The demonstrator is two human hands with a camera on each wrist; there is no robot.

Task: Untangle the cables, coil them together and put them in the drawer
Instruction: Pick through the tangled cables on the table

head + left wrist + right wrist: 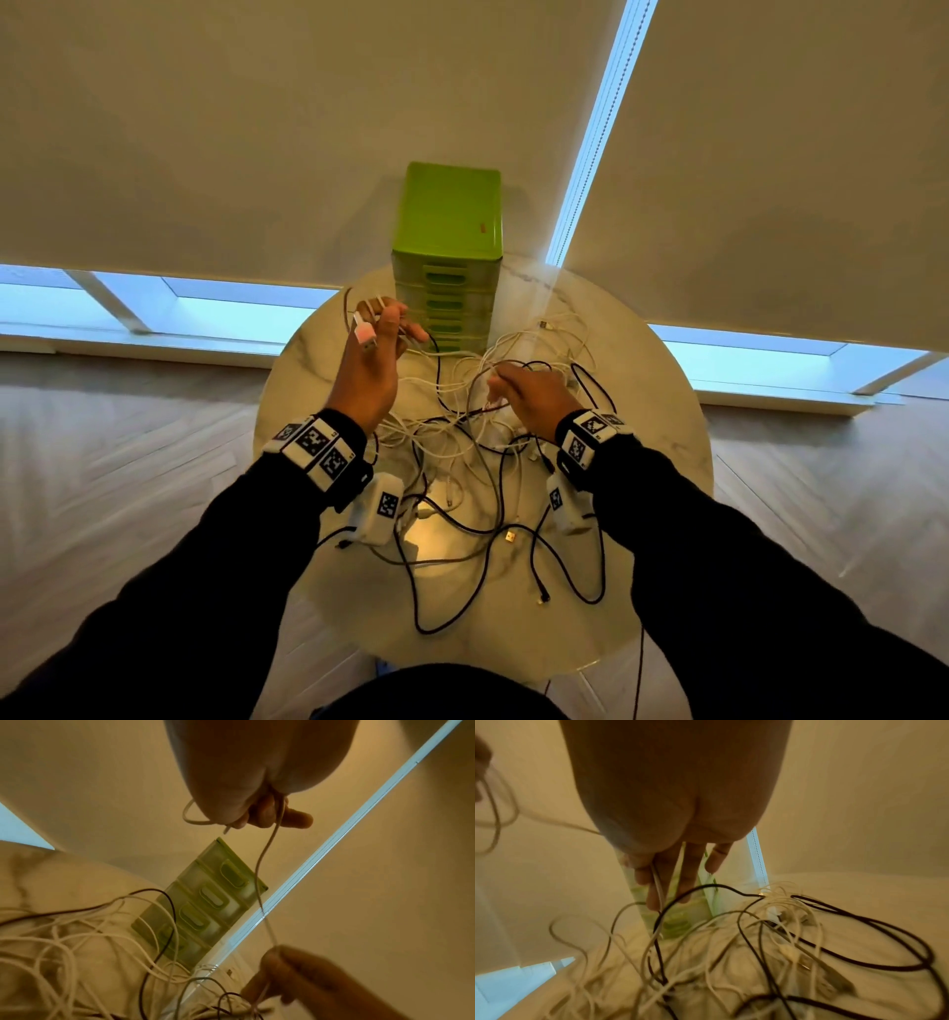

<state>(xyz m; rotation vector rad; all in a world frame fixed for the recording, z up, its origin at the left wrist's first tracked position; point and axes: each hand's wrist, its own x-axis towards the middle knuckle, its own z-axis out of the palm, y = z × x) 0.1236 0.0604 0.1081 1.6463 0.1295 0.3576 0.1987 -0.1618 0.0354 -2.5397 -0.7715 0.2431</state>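
Cables (462,437) tangled, strands hard to trace; left hand (372,360) grips white plug; right hand (529,395) pinches strand.

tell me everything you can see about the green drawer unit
The green drawer unit is a tall, narrow plastic tower with a bright green top and frame. Its stacked, cloudy see-through drawers have green oval handle recesses. All visible drawers look shut. It stands upright at the far edge of the round marble table, against the blind. Tangled cables reach its base, and a black one crosses its lower drawers.
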